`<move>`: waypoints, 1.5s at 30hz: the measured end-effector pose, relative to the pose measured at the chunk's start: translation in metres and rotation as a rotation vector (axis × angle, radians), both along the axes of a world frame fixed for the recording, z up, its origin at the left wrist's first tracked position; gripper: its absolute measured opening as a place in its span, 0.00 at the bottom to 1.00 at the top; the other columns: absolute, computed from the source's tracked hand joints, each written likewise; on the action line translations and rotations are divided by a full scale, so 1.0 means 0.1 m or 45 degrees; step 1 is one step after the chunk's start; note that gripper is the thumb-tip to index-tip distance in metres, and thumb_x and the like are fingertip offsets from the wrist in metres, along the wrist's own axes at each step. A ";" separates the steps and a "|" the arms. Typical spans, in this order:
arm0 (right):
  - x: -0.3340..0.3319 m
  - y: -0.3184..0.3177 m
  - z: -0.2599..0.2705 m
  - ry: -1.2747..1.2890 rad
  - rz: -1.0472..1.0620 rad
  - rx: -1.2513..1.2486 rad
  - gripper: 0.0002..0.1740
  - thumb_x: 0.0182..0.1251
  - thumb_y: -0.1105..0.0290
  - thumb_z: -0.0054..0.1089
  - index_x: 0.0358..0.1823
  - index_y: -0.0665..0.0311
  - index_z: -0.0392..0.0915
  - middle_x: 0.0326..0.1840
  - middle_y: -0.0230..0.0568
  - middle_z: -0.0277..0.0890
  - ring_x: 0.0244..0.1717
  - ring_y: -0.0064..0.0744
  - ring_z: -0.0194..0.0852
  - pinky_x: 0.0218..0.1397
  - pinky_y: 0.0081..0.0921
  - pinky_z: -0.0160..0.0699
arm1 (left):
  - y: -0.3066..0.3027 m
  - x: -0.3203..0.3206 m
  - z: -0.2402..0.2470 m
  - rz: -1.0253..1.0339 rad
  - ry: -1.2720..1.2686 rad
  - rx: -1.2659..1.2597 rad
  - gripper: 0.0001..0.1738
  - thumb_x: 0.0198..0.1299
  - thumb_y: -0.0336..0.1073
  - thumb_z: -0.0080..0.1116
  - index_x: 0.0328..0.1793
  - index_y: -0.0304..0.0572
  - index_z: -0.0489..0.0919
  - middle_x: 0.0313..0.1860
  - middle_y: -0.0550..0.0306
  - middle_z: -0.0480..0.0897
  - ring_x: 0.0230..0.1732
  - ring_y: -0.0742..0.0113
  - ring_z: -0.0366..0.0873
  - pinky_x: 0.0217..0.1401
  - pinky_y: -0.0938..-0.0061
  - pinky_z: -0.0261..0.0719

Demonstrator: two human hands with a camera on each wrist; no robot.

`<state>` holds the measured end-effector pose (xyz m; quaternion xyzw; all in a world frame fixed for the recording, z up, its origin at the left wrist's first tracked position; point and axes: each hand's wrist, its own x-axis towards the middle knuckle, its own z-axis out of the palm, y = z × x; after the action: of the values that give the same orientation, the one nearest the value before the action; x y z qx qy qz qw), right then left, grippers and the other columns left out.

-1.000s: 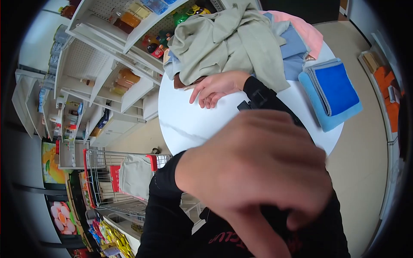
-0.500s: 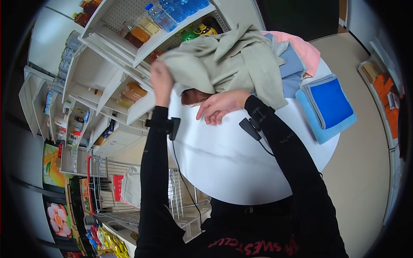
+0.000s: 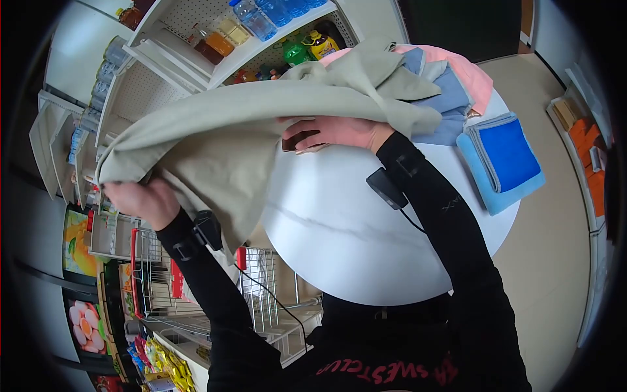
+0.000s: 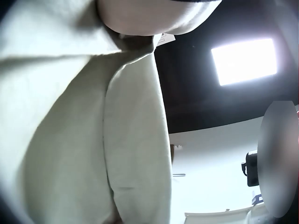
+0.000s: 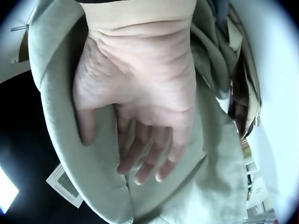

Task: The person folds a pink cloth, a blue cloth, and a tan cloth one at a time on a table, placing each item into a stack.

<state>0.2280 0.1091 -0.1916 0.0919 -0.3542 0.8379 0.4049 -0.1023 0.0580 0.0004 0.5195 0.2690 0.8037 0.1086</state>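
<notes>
A large grey-green cloth garment (image 3: 215,108) stretches from the clothes pile out past the left side of the round white table (image 3: 366,228). My left hand (image 3: 145,199) grips its far left end in the head view; the left wrist view shows the hanging folds (image 4: 135,140) below that hand. My right hand (image 3: 343,132) is under the raised cloth near the pile, its back partly covered by fabric. In the right wrist view its fingers (image 5: 147,154) are relaxed and lightly bent in front of the cloth, with nothing in the palm. Brown fabric (image 3: 297,138) shows beside those fingers.
Blue and pink garments (image 3: 450,98) lie on the table's far side. Folded blue towels (image 3: 503,157) sit at its right edge. A shopping cart (image 3: 157,281) stands to the left, below the stretched cloth. Shelves with bottles (image 3: 255,23) rise behind.
My left hand, first blurred close to the camera, reached the pile's left side and then swung left and toward me, drawing the grey-green garment out. My right hand stays near the pile.
</notes>
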 end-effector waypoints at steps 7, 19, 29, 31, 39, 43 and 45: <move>0.11 -0.01 0.35 -0.044 -0.426 0.262 0.27 0.86 0.56 0.50 0.74 0.67 0.71 0.65 0.56 0.81 0.61 0.51 0.82 0.69 0.42 0.81 | -0.27 -0.30 -0.10 0.324 -0.258 0.057 0.18 0.78 0.35 0.47 0.66 0.31 0.76 0.65 0.44 0.80 0.61 0.51 0.84 0.67 0.57 0.85; 0.46 -1.15 2.34 -0.811 -1.728 0.583 0.13 0.80 0.61 0.56 0.46 0.59 0.87 0.39 0.31 0.86 0.40 0.29 0.83 0.48 0.30 0.81 | -0.44 -0.58 0.13 0.360 -0.206 0.162 0.15 0.82 0.32 0.44 0.68 0.36 0.70 0.68 0.44 0.82 0.67 0.54 0.81 0.71 0.61 0.82; 0.16 -1.04 2.96 -0.842 -1.299 1.013 0.28 0.82 0.59 0.61 0.76 0.61 0.67 0.68 0.40 0.75 0.65 0.31 0.77 0.73 0.33 0.73 | -0.38 -0.27 0.88 0.177 0.082 0.728 0.10 0.80 0.26 0.49 0.61 0.36 0.64 0.63 0.33 0.84 0.61 0.52 0.86 0.69 0.61 0.85; -0.05 -1.16 2.99 -0.908 -1.184 1.209 0.32 0.82 0.61 0.61 0.80 0.61 0.63 0.72 0.41 0.72 0.68 0.32 0.76 0.76 0.34 0.72 | -0.28 -0.22 0.99 0.171 0.155 0.796 0.12 0.79 0.25 0.50 0.64 0.35 0.64 0.61 0.36 0.85 0.60 0.52 0.86 0.69 0.62 0.84; -0.68 -1.52 2.78 -1.080 -1.801 1.332 0.26 0.79 0.67 0.63 0.74 0.65 0.70 0.67 0.43 0.78 0.63 0.34 0.79 0.70 0.31 0.76 | -0.56 0.30 0.67 0.230 0.562 0.534 0.12 0.76 0.31 0.63 0.60 0.32 0.79 0.47 0.53 0.89 0.49 0.72 0.86 0.57 0.78 0.81; -0.76 -1.31 2.31 -0.876 -1.701 2.184 0.24 0.75 0.62 0.69 0.65 0.69 0.79 0.60 0.44 0.86 0.62 0.42 0.85 0.72 0.35 0.75 | -0.73 0.41 0.51 -0.145 0.538 0.275 0.15 0.77 0.32 0.62 0.63 0.32 0.79 0.52 0.52 0.87 0.52 0.72 0.84 0.59 0.78 0.79; -0.91 -1.40 2.28 -0.945 -1.495 2.049 0.25 0.73 0.64 0.71 0.65 0.68 0.80 0.62 0.43 0.86 0.63 0.41 0.85 0.71 0.35 0.75 | -0.81 0.50 0.46 -0.277 0.561 0.175 0.16 0.77 0.33 0.62 0.65 0.32 0.78 0.55 0.51 0.86 0.54 0.72 0.83 0.60 0.78 0.79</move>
<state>0.1369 -0.0304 0.0362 -0.1141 -0.8944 0.0058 0.4325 -0.0524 -0.0233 0.0461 0.7142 0.1733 0.6710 0.0975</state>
